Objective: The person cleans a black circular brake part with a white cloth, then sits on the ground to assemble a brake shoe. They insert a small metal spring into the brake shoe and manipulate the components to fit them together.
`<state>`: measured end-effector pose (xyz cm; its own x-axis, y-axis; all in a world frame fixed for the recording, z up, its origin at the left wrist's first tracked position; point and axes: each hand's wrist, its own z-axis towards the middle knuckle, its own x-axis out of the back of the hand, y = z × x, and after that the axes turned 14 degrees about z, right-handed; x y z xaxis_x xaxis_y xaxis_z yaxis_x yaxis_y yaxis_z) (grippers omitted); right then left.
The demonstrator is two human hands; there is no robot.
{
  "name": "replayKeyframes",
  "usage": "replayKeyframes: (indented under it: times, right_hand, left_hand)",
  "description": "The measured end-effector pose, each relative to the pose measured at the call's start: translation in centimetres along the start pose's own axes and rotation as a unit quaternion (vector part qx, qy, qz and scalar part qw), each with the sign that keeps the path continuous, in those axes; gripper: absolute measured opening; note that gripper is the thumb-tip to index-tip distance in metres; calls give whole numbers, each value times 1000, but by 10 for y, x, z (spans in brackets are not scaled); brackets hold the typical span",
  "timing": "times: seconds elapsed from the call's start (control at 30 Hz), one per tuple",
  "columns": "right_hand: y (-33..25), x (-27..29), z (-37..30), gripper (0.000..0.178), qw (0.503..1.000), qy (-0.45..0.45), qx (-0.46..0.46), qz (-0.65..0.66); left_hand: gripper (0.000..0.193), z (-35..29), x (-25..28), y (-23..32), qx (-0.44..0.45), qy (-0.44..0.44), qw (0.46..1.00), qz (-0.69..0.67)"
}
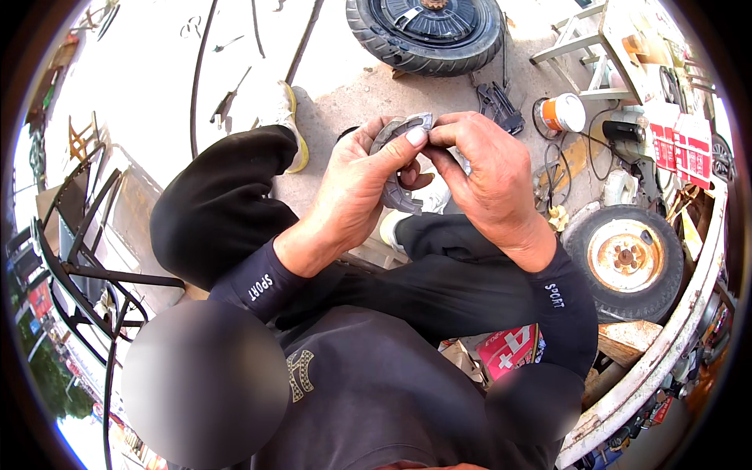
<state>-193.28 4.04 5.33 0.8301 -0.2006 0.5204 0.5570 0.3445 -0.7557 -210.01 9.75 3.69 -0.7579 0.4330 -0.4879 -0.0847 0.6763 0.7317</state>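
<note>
A curved grey metal piece, shaped like a brake shoe, is held up in front of my lap. My left hand wraps round its outer side, the thumb pressed near the upper end. At that same end the thumb and fingers of my right hand are pinched together, touching the piece. Whether something small sits between those fingertips is hidden. The lower end of the brake shoe curves down below my left fingers, over my shoe.
Ahead on the ground lies a wheel with a black hub. On the right are a metal stool, a white-and-orange tub, cables, red-and-white boxes and a rusty-rimmed wheel. Screwdrivers lie left, near a black metal frame.
</note>
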Motion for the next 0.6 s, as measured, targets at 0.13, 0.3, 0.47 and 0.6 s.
replayKeyframes:
  times: [0.13,0.3,0.47,0.6]
  right_hand:
    - [17,31,16,22,996,-53,-67,25]
    - [135,98,-5,32,932,-26,-361,28]
    - [254,9,-73,32,864,-322,-355,-152]
    - [309,-79,-98,31,900,-202,-364,-128]
  left_hand:
    - [18,0,13,6,-26,49,998,-2]
    - [17,1,15,14,-40,67,997,6]
    - [18,7,22,13,-34,109,993,16]
    - [20,8,30,13,-28,136,990,11]
